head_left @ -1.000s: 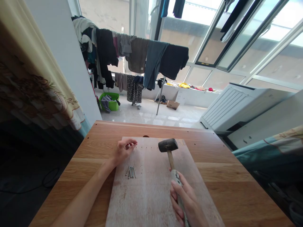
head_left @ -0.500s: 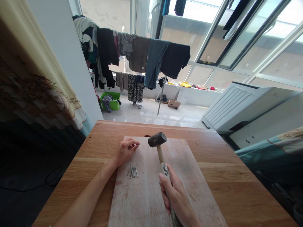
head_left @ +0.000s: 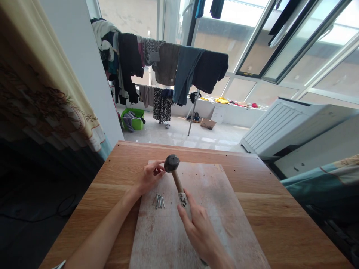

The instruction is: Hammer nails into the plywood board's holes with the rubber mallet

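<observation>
My right hand (head_left: pixel 200 229) is wrapped round the wooden handle of a black-headed mallet (head_left: pixel 172 163). The mallet's head hangs right beside the fingertips of my left hand (head_left: pixel 150 177), over the far left part of a pale worn board (head_left: pixel 213 209). My left hand rests on the board with thumb and fingers pinched together, as if around a nail too small to see clearly. A small bunch of loose nails (head_left: pixel 159 201) lies on the board just behind my left wrist. A row of small dots runs along the board's far edge.
The board lies on a wooden table (head_left: pixel 112 179). Beyond the table stand a drying rack hung with clothes (head_left: pixel 174 67), a green basket (head_left: pixel 133 118) on the floor and a white slatted unit (head_left: pixel 280 125) at the right. A curtain (head_left: pixel 42 86) hangs at the left.
My right hand has swung the mallet leftward across the board, from the far right of centre to right beside my left fingertips. My left hand has stayed pinched in place.
</observation>
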`<state>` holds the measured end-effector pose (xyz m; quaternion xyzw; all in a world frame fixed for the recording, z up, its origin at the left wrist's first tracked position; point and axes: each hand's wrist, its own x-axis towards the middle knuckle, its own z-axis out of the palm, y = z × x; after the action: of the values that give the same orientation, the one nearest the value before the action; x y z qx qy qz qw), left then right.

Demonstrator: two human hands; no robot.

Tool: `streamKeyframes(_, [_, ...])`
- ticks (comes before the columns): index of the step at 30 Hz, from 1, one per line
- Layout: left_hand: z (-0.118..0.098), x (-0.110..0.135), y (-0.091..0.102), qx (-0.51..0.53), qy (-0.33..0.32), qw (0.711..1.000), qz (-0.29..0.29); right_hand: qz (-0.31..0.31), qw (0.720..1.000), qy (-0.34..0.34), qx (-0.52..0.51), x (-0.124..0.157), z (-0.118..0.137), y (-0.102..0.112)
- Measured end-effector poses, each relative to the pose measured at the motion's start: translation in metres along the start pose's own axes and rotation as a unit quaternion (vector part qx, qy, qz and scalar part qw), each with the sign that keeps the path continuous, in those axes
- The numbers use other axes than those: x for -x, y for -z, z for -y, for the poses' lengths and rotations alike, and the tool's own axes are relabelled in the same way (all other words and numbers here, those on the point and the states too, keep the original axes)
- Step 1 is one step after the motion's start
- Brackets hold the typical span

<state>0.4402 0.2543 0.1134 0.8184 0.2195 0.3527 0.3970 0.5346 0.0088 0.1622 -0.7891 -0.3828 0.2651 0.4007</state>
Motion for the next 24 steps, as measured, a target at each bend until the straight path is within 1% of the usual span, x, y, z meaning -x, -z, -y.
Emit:
streamKeyframes(3, [0.0,0.0,0.0,0.001,0.001,1.0,0.0,0.035,0.999,-0.013,0.014,0.001,-0.003,0.001])
streamKeyframes(6, [-0.002,-0.001,0.0,0.003,0.001,1.0,0.001,0.034,0.999,-0.017,0.013,0.003,0.0,0.005])
streamKeyframes(10, [-0.004,-0.001,0.0,0.006,0.003,1.0,0.0,0.035,0.999,0.012,0.027,0.002,0.0,0.008])
streamKeyframes(14, [-0.004,-0.001,0.002,0.004,0.006,1.0,0.001,0.05,0.997,0.039,0.053,-0.001,-0.007,0.006])
streamKeyframes(17, [-0.004,-0.001,0.002,0.005,0.008,1.0,0.004,0.043,0.996,0.048,0.056,0.001,-0.008,0.005])
streamKeyframes(22, [-0.008,-0.001,0.001,0.002,0.016,1.0,0.003,0.018,0.998,0.053,0.042,0.003,0.003,0.007])
streamKeyframes(24, [-0.01,-0.001,0.002,-0.001,0.019,1.0,0.003,0.018,0.997,0.063,0.04,0.002,0.004,0.006])
